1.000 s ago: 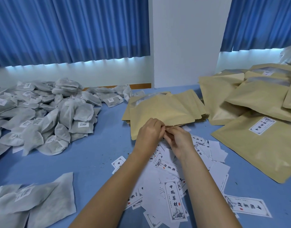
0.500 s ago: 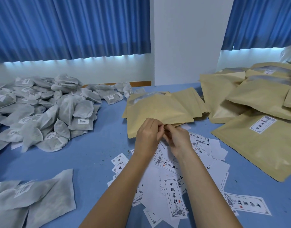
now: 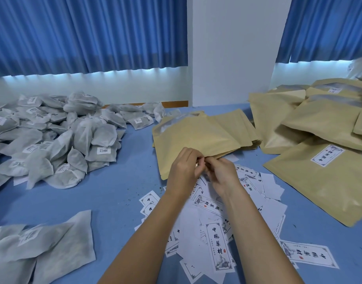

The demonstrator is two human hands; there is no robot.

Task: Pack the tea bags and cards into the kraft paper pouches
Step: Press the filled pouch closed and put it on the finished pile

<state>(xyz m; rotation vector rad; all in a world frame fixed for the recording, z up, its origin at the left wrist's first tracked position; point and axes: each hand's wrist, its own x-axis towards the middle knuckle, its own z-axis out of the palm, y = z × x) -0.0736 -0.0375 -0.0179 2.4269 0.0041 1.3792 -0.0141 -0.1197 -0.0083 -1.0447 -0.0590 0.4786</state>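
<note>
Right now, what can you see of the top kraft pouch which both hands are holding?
The top kraft pouch is flat tan paper, with a clear window strip near its far left corner. It lies askew on the stack of pouches, its near corner reaching over the blue table. The left hand and right hand pinch its near edge with curled fingers; whether it is open cannot be seen.

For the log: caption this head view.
Left hand and right hand pinch the top kraft paper pouch at its near edge; cards beneath, tea bags heaped left.
</note>
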